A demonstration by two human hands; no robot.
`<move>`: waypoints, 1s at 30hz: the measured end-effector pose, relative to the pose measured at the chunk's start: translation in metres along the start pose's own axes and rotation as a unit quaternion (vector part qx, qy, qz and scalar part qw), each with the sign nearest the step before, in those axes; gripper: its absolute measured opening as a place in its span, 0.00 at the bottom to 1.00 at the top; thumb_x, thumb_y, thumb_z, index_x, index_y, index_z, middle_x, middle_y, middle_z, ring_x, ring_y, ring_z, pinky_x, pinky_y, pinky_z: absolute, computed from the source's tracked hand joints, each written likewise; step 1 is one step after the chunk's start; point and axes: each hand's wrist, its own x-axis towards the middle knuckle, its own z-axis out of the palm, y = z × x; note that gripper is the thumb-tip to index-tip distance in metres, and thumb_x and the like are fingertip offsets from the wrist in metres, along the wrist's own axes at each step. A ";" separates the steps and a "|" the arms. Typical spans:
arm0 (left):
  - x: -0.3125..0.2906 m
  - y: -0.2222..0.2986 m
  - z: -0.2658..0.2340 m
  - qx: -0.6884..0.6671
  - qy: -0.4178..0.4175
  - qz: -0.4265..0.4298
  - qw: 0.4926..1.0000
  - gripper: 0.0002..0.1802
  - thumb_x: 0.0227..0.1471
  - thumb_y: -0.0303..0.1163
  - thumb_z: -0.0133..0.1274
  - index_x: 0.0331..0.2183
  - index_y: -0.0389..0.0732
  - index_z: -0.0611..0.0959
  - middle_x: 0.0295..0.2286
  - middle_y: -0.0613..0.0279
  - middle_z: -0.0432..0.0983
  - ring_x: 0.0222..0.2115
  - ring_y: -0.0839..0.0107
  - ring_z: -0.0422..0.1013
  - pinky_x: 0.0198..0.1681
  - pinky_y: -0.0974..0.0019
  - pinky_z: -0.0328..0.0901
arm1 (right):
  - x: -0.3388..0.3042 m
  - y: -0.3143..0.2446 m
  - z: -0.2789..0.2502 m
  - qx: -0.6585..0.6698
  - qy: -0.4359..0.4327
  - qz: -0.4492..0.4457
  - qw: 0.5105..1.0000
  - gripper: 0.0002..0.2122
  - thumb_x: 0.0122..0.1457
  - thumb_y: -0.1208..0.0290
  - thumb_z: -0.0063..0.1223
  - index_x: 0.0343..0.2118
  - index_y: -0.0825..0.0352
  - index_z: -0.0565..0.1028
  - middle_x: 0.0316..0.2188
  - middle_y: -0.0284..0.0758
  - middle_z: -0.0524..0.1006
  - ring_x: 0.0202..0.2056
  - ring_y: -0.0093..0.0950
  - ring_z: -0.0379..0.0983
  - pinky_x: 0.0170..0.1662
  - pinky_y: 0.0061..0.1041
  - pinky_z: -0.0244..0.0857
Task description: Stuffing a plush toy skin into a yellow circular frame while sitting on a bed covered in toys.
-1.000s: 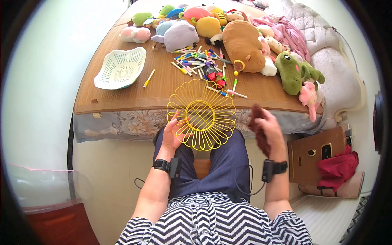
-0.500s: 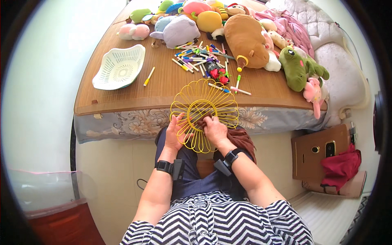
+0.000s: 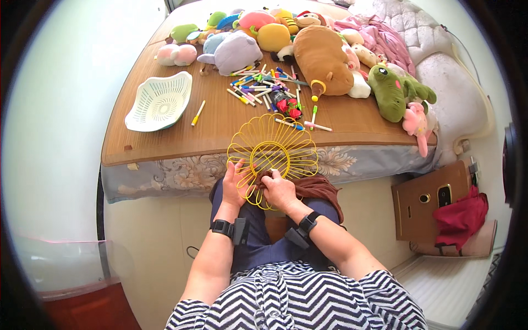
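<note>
A yellow wire basket (image 3: 297,148) with petal-shaped loops around a round latticed middle is held over my lap. My left hand (image 3: 234,186) grips its lower left rim, thumb and fingers on either side of the wires. In my right hand (image 3: 279,192) a brown cloth (image 3: 322,193) is bunched up, pressed against the wire loops at the lower edge of the round middle. The cloth's loose end trails to the right over my thigh.
Ahead is a bed with a brown mat (image 3: 165,144). On it lie a white-green plastic basket (image 3: 160,103), scattered markers (image 3: 248,88), artificial red roses (image 3: 290,108) and several plush toys, including a brown one (image 3: 324,58) and a green one (image 3: 388,96). A brown safe (image 3: 412,212) stands right.
My right hand and the cloth have moved from the basket's middle down and left to its lower loops. The view has shifted slightly.
</note>
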 end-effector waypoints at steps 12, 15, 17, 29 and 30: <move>0.003 -0.006 0.009 0.026 0.011 -0.009 1.000 0.41 0.54 0.65 0.43 0.56 0.44 0.60 0.51 0.45 0.65 0.47 0.54 0.68 0.39 0.49 0.74 | 0.035 0.062 -0.016 -0.041 0.066 0.158 0.984 0.06 0.53 0.64 0.54 0.34 0.53 0.75 0.36 0.44 0.72 0.30 0.45 0.76 0.31 0.43 0.71; 0.003 -0.004 0.002 0.021 0.018 -0.004 1.000 0.40 0.54 0.64 0.44 0.56 0.44 0.61 0.51 0.44 0.66 0.47 0.52 0.68 0.38 0.48 0.73 | 0.025 0.038 -0.012 -0.047 0.031 0.135 0.989 0.06 0.52 0.70 0.50 0.34 0.58 0.75 0.38 0.45 0.72 0.31 0.43 0.77 0.32 0.41 0.72; 0.003 -0.003 0.001 0.011 0.013 -0.006 1.000 0.39 0.54 0.64 0.44 0.55 0.44 0.62 0.50 0.44 0.66 0.47 0.52 0.69 0.38 0.47 0.73 | 0.005 0.022 0.000 -0.007 0.047 0.030 0.998 0.06 0.51 0.70 0.51 0.32 0.59 0.75 0.42 0.46 0.73 0.31 0.43 0.78 0.32 0.41 0.72; 0.001 -0.002 0.009 0.013 0.017 -0.023 0.999 0.37 0.53 0.64 0.45 0.52 0.46 0.63 0.50 0.45 0.67 0.45 0.52 0.69 0.36 0.48 0.73 | 0.028 0.068 -0.025 -0.050 0.037 0.144 0.988 0.06 0.52 0.67 0.51 0.33 0.55 0.76 0.35 0.44 0.73 0.31 0.42 0.77 0.33 0.41 0.71; 0.001 -0.002 0.008 0.013 0.016 -0.019 1.000 0.37 0.53 0.64 0.45 0.52 0.45 0.63 0.50 0.42 0.66 0.46 0.50 0.69 0.37 0.45 0.73 | 0.034 0.078 -0.031 -0.040 0.057 0.170 0.983 0.06 0.52 0.67 0.52 0.33 0.55 0.76 0.35 0.44 0.73 0.32 0.42 0.77 0.34 0.41 0.71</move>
